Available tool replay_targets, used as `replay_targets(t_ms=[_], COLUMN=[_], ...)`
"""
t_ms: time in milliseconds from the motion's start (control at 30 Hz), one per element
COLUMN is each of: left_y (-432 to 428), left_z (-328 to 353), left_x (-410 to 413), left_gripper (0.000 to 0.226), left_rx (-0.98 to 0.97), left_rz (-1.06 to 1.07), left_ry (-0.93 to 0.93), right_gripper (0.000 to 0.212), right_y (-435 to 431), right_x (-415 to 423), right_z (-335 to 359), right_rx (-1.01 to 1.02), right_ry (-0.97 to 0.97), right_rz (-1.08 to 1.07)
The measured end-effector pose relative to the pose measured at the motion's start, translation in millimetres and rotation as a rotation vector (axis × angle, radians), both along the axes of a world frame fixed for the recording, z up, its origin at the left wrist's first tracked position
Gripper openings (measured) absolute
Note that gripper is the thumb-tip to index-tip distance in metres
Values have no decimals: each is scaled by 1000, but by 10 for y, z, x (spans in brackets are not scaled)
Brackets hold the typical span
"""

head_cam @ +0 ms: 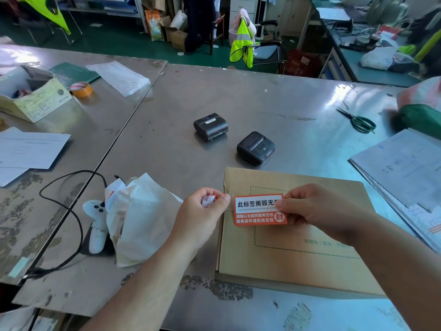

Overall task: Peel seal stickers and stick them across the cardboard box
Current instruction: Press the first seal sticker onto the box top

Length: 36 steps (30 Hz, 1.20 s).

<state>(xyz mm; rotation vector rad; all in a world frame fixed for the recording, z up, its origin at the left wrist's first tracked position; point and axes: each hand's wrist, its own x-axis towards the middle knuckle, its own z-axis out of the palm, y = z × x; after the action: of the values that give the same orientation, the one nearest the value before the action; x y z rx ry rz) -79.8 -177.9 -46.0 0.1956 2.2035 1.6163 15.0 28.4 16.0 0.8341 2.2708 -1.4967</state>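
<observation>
the cardboard box (298, 259) lies flat on the metal table (262, 96), at the near right, with a dashed outline printed on its top face. the seal sticker (257, 210), orange with a white band of black print, sits over the left part of the box top, just inside the left edge; whether it is already adhered cannot be determined. the right hand (317, 209) pinches the sticker's right end between thumb and fingers. the left hand (202, 216) has its fingers curled round a small crumpled scrap (208, 201), white with red; its thumb tip lies just beside the sticker's left edge, and contact cannot be confirmed. two black portable printers (210, 126) (255, 147) stand beyond the box. green-handled scissors (358, 120) lie at the far right. crumpled white paper (143, 220) and a white corded controller (96, 225) lie left of the box.
</observation>
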Motion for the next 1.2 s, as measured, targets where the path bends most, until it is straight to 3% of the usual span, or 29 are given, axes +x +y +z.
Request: replay_targets(t_ms=[767,1033,1200], left_y=[134,118,98], left_z=[-6,3,10], left_x=[10,7,1], left_gripper=[25,23,24], left_rx=[-96,-95,-99], left_rz=[-51,-73,-89], left_ry=[70,97,98], right_gripper=[22,37,40], right_y=[-65,-156,-181], right_x=[-39,-14,-16], right_z=[-76,-94,-133], right_rx=[157,539,643], right_ry=[-74,-106,-120], right_rz=[-62,9,30])
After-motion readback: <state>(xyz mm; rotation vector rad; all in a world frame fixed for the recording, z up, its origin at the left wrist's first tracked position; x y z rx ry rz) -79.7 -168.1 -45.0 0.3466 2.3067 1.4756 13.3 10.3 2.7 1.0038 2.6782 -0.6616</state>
